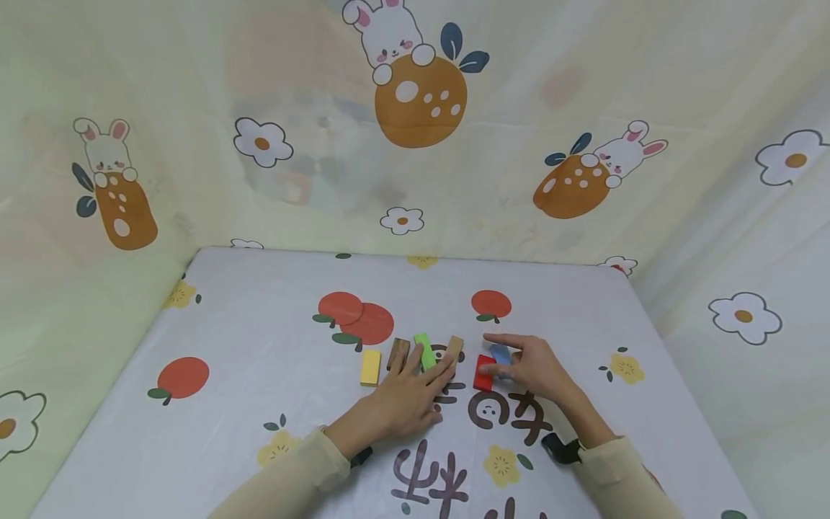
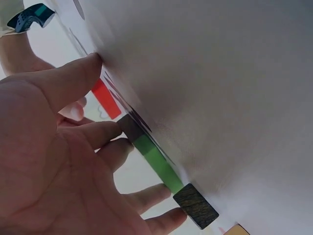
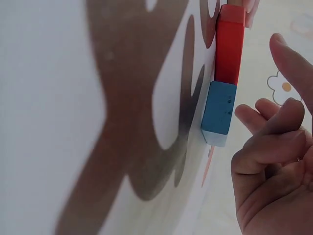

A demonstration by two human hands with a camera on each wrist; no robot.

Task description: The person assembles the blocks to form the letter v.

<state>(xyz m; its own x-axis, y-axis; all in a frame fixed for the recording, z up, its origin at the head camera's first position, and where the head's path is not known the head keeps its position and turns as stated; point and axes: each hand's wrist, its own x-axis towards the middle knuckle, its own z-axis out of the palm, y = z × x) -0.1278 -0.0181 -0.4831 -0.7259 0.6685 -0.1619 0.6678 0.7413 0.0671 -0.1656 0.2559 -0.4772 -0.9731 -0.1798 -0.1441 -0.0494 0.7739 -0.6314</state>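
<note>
My left hand [image 1: 400, 402] lies low over the table with its fingers spread. Its fingertips touch a row of small blocks: a dark brown wood-grained block [image 1: 398, 352], a green block [image 1: 424, 352] and a light brown block [image 1: 455, 346]. In the left wrist view the fingers reach along the sides of the green block [image 2: 159, 164] and the dark grained block [image 2: 196, 205]. My right hand [image 1: 537, 366] hovers at a red block [image 1: 483, 375] and a blue block [image 1: 500, 354], index finger extended. The right wrist view has its fingers beside the blue block [image 3: 218, 108], with a gap between.
A yellow block [image 1: 370, 368] stands left of the row. The white tablecloth [image 1: 246, 324] carries printed apples, flowers and dark lettering. A patterned curtain [image 1: 311, 202] rises behind the table's back edge and along both sides.
</note>
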